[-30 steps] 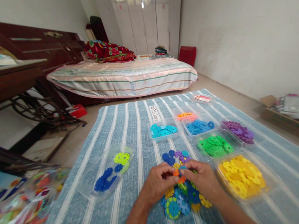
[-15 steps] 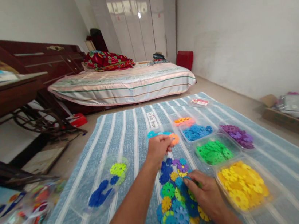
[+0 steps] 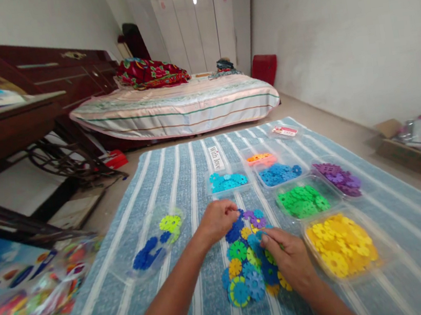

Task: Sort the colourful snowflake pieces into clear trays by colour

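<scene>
My left hand (image 3: 219,220) is closed, its fingertips at the top left edge of a mixed pile of flower-shaped plastic discs (image 3: 238,250), beside dark blue ones. Whatever it may hold is hidden. My right hand (image 3: 291,258) is at the pile's right side, thumb and fingers closed on a blue disc (image 3: 258,236). Behind the hands stand clear tubs of light blue discs (image 3: 229,181), orange discs (image 3: 260,159) and blue discs (image 3: 279,173). Green discs (image 3: 302,201), purple discs (image 3: 338,178) and yellow discs (image 3: 342,246) fill tubs on the right.
To the left, a clear tub holds dark blue discs (image 3: 145,254) and lime discs (image 3: 170,222). A striped cloth (image 3: 196,283) lies under everything. A small clear box (image 3: 284,131) sits at the far edge. Beyond are a bed (image 3: 176,107) and a cardboard box (image 3: 415,154).
My left hand has come back toward the pile from the light blue tub, and the orange disc it held no longer shows in it. My right hand stays at the pile. The view has tilted down slightly.
</scene>
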{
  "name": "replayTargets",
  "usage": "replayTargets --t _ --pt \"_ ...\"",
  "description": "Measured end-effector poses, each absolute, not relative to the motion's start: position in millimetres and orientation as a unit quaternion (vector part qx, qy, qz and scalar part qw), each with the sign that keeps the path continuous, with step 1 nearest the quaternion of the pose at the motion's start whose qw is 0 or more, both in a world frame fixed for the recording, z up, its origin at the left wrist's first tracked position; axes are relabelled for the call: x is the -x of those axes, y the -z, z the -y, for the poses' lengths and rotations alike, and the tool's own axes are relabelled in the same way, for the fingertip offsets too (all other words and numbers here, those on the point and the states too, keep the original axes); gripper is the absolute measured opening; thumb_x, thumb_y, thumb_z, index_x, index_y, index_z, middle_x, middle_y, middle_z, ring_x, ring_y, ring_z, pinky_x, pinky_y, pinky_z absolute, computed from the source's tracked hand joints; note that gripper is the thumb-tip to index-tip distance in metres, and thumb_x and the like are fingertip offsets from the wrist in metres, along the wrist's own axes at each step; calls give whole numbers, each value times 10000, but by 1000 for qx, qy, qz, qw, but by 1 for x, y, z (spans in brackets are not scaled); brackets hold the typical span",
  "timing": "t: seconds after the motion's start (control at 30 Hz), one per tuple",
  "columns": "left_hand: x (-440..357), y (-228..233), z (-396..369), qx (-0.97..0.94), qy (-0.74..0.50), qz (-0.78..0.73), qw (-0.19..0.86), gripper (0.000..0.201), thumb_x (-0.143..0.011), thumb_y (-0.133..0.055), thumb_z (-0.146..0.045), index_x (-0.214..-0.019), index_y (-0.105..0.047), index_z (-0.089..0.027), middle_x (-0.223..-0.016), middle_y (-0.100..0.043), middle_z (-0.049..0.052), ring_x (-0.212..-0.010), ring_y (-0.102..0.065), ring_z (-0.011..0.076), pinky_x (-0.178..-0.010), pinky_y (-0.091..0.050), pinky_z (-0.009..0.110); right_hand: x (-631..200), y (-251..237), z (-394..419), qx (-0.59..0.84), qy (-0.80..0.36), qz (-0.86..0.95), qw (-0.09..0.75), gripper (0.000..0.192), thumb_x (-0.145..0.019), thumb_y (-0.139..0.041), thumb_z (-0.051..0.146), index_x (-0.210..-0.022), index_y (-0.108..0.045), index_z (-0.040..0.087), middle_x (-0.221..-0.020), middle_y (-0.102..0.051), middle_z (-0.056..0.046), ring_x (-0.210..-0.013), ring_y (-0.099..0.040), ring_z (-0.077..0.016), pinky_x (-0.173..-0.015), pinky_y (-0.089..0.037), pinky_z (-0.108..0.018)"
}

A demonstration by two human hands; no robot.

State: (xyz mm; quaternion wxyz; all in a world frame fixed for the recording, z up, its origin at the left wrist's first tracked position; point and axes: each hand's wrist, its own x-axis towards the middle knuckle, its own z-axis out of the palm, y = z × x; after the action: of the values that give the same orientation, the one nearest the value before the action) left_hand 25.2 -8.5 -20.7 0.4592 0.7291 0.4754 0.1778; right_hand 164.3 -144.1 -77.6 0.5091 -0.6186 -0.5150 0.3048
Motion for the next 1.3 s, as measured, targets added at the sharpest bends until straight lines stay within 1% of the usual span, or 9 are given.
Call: replayTargets --t 0.2,0.37,0.53,0.67,0.83,0.93,1.0,1.1,1.3 --pt "-4 33 41 -813 -107 -465 335 113 -708 -544 -242 -719 -637 -179 -602 -559 -27 -597 -514 128 -580 -337 232 -162 82 145 623 -363 438 538 349 -850 -511 424 -1032 -701 195 -737 -667 -16 -680 -594 -161 -626 -453 -263" --pt "-2 43 57 -856 -52 -454 242 118 -699 -569 -242 -791 -631 -203 -782 -579 13 -757 -548 165 -662 -350 250 -160 85 144 628 -388 389 551 425 -800 -561 442 -1096 -674 159 -761 -690 -30 -694 -609 -168 -643 -467 -277" --pt "1 49 63 -853 -45 -460 244 123 -707 -586 -267 -812 -622 -213 -814 -551 19 -772 -545 171 -659 -342 255 -157 84 141 635 -396 375 547 513 -783 -569 422 -1204 -599 130 -705 -664 -9 -625 -582 -144 -544 -435 -240" --pt "2 52 64 -852 -54 -453 258 71 -709 -591 -259 -759 -600 -209 -802 -534 12 -763 -538 162 -647 -333 248 -157 81 138 641 -383 393 536 451 -769 -578 389 -1140 -629 139 -666 -650 6 -618 -600 -146 -520 -436 -231" --pt "5 58 62 -844 -73 -450 281 92 -685 -618 -247 -769 -603 -214 -800 -536 3 -759 -535 157 -632 -322 245 -155 58 99 611 -359 414 571 363 -737 -606 357 -1023 -655 138 -629 -652 6 -625 -646 -170 -604 -499 -277" --pt "6 60 61 -841 -79 -449 292 110 -673 -630 -246 -776 -611 -213 -800 -541 1 -765 -536 156 -631 -327 242 -155 32 58 577 -312 447 608 430 -779 -572 382 -1125 -599 129 -673 -674 -6 -684 -657 -174 -666 -514 -298" --pt "6 60 60 -840 -82 -447 295 105 -671 -629 -238 -771 -612 -211 -797 -541 1 -776 -537 155 -639 -335 238 -158 20 37 636 -221 513 532 416 -855 -480 363 -1194 -559 135 -799 -695 -32 -751 -651 -155 -715 -506 -281" --pt "6 58 60 -838 -77 -452 294 91 -670 -627 -227 -757 -607 -207 -798 -545 2 -782 -540 154 -652 -343 237 -165 18 33 730 -100 593 324 331 -897 -426 272 -1153 -597 151 -992 -683 -73 -893 -626 -154 -816 -465 -264" --pt "6 57 60 -837 -67 -464 283 101 -686 -639 -273 -758 -601 -213 -798 -547 5 -777 -545 158 -661 -345 246 -168 45 72 760 -70 632 134 196 -824 -517 177 -869 -693 106 -937 -657 -157 -918 -608 -259 -785 -449 -325"
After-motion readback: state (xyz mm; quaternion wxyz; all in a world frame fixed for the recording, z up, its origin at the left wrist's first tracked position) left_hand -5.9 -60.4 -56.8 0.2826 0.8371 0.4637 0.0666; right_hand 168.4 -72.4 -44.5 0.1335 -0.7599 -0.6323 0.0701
